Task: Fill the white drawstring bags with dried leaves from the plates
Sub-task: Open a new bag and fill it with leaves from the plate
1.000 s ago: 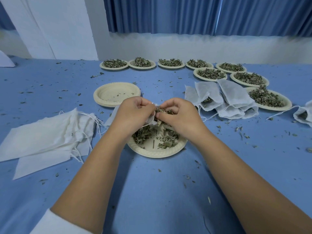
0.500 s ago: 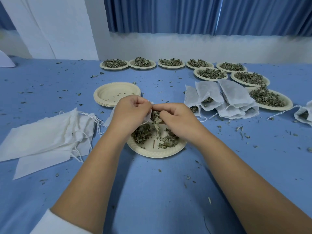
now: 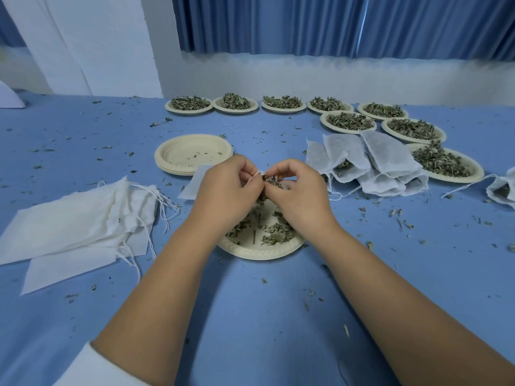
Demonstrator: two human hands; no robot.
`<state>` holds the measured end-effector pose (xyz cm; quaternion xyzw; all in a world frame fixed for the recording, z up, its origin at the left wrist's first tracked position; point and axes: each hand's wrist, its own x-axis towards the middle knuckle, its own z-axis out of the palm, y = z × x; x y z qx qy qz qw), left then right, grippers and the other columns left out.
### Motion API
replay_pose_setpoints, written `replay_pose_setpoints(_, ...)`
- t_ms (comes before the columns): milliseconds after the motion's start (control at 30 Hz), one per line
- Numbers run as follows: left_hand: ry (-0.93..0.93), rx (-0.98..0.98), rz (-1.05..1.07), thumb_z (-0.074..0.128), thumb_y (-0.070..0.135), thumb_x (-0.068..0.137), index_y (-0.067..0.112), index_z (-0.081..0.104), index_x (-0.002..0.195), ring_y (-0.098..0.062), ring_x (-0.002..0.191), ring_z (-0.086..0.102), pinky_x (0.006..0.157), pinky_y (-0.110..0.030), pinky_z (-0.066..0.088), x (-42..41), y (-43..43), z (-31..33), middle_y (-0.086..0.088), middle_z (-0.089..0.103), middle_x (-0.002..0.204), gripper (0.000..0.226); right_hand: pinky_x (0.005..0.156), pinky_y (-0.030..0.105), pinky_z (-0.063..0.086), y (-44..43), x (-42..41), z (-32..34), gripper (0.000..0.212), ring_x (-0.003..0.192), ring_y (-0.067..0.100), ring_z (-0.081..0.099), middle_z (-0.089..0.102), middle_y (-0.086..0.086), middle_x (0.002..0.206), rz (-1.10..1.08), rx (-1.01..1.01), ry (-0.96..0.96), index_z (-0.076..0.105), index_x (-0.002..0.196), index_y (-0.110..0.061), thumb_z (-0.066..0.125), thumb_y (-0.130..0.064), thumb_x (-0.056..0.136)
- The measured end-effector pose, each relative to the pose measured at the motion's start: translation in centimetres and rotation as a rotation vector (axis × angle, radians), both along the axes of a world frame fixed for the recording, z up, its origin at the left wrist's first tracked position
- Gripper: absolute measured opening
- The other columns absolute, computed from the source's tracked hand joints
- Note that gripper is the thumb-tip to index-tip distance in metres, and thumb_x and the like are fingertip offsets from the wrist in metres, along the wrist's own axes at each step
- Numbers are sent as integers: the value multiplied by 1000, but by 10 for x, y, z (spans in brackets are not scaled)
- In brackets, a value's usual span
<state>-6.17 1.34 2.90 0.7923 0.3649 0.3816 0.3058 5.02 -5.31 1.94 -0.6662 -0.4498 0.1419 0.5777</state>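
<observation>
Two hands met above a paper plate [image 3: 259, 253] of dried leaves [image 3: 276, 232] on a blue table [image 3: 250, 316]. The left hand [image 3: 225, 190], fingers curled, pinched the mouth of a white drawstring bag [image 3: 192, 185], which stuck out to the left behind it. The right hand [image 3: 295, 193] pinched a few leaves at that mouth with bunched fingertips. Flat empty bags [image 3: 78, 221] lay on the left. Filled bags [image 3: 370, 165] lay on the right, beside more plates of leaves [image 3: 348, 121].

You are wearing a white sleeve [image 3: 92, 369] on your left arm, at the near left corner; your left hand [image 3: 225, 190] and right hand [image 3: 301, 193] are showing bare.
</observation>
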Motion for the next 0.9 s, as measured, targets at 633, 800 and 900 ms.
replay_pose_setpoints(633, -193, -320, -97, 58, 11, 93, 13, 64, 80, -7, 47, 48, 61, -29, 43, 0, 2, 7, 7, 58, 55, 14, 78, 25, 51, 1, -1, -1, 26, 80, 10, 59, 62, -3, 88, 67, 16, 224, 60, 86, -20, 76, -1, 78)
replay_pose_setpoints(800, -192, -326, -95, 57, 11, 93, 13, 64, 80, -7, 48, 49, 60, -27, 44, -1, 2, 7, 7, 59, 55, 15, 82, 30, 55, 3, 3, -3, 34, 96, 12, 64, 61, -6, 107, 49, -138, 240, 61, 111, -21, 77, -18, 81)
replay_pose_setpoints(900, -182, -325, -139, 56, 9, 93, 13, 64, 80, -4, 46, 48, 53, -20, 42, -3, 0, 9, 8, 61, 55, 16, 66, 29, 55, 2, 5, -1, 25, 77, 16, 66, 72, 5, 94, 144, -164, 304, 68, 110, -8, 72, -13, 86)
